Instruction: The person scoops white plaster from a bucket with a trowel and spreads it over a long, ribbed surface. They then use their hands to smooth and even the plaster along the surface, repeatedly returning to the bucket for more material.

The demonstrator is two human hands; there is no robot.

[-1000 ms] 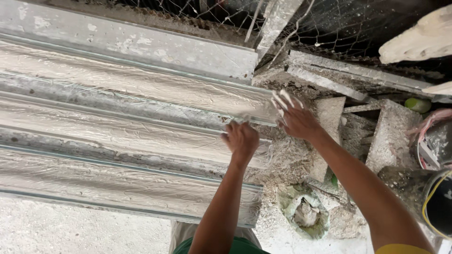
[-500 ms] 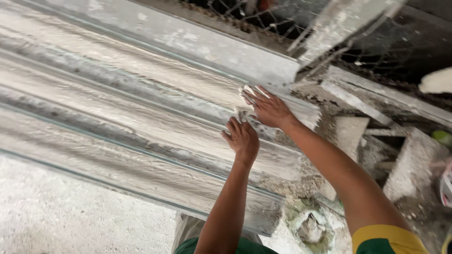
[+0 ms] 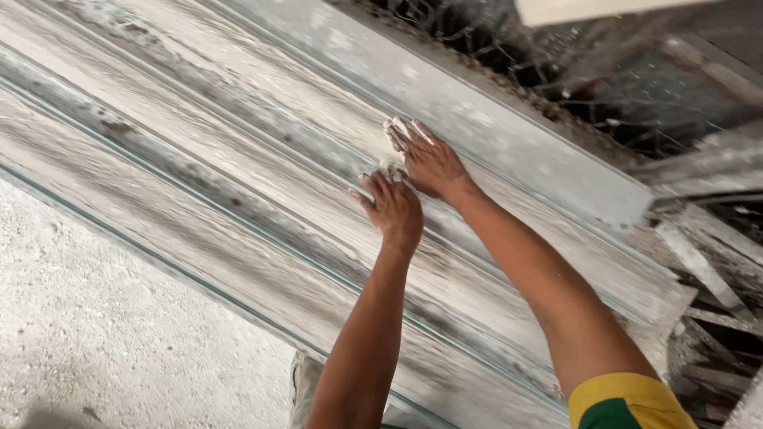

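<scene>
At the lower left of the frame a rough, pale concrete floor [image 3: 103,334] is showing, speckled and dusty. Just beside it, a long ribbed panel [image 3: 238,191] smeared with whitish plaster is running diagonally from the upper left down to the lower right, its raised ridges and darker grooves lying side by side, with thin greenish edges lining the ridges.

Near the middle of the frame the left hand [image 3: 393,210] is resting on one of the panel's ridges, its forearm rising from the bottom edge. Its fingers [image 3: 367,191] are curling slightly, and the grip is lying loosely bent against the surface rather than closing around anything; whether a small lump of plaster is sitting under the fingertips cannot be told.

Just above and to the right of it, almost touching, the right hand [image 3: 429,163] is pressing flat on the next ridge. Its grip is spread, the fingers [image 3: 401,131] lying straight with white plaster coating the tips. The arm is reaching in from the lower right, where a yellow and green sleeve [image 3: 628,401] is showing.

Along the panel's upper edge a flat grey strip [image 3: 509,135] is running parallel. In the upper right, wire mesh [image 3: 556,71] is hanging over dark rubble, and broken grey slats [image 3: 707,270] are lying at the right edge.
</scene>
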